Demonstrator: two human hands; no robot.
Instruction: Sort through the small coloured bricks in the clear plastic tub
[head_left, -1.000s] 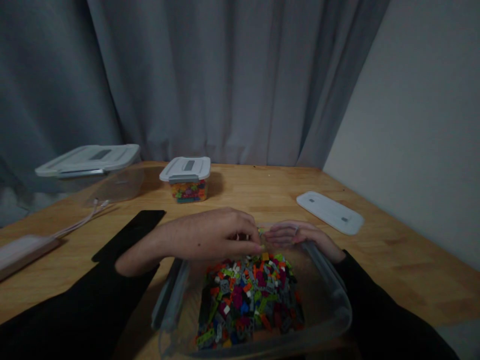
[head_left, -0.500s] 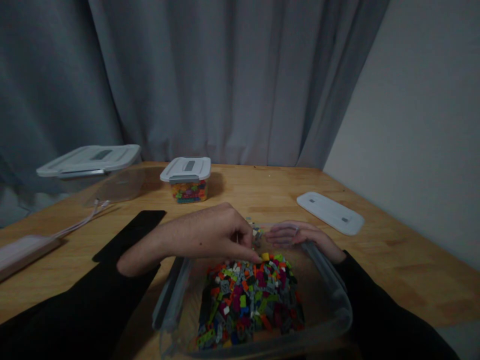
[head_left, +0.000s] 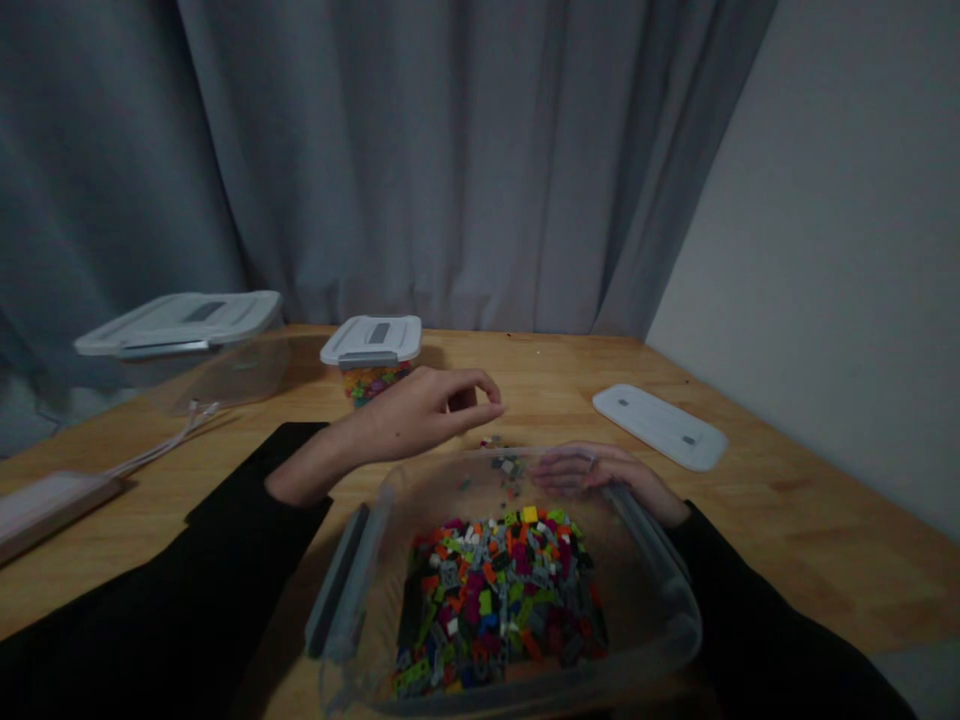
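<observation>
A clear plastic box (head_left: 660,610) stands before me, its top uncovered, holding many small building bricks (head_left: 495,600) in lime, orange, grey, magenta and other colours. Beyond its far wall, my left hand (head_left: 439,410) hovers over the table, thumb and forefinger bent together in a pinch. Anything between those fingertips is too small to make out. My right hand (head_left: 592,468) lies by the far right corner of the box, fingers stretched out and partly seen through the plastic. Between the hands, a few loose bricks (head_left: 508,467) lie on the table behind the box.
A lidded box of colourful pieces (head_left: 371,355) stands behind my left hand. Farther left is a larger lidded clear box (head_left: 202,340). A white lid (head_left: 660,427) lies at right. A black flat slab (head_left: 262,460) and a pale power strip with cables (head_left: 56,505) lie at left.
My left hand has risen out from over the bricks in the box and moved away from me, past the far rim. My right hand and the box have stayed put.
</observation>
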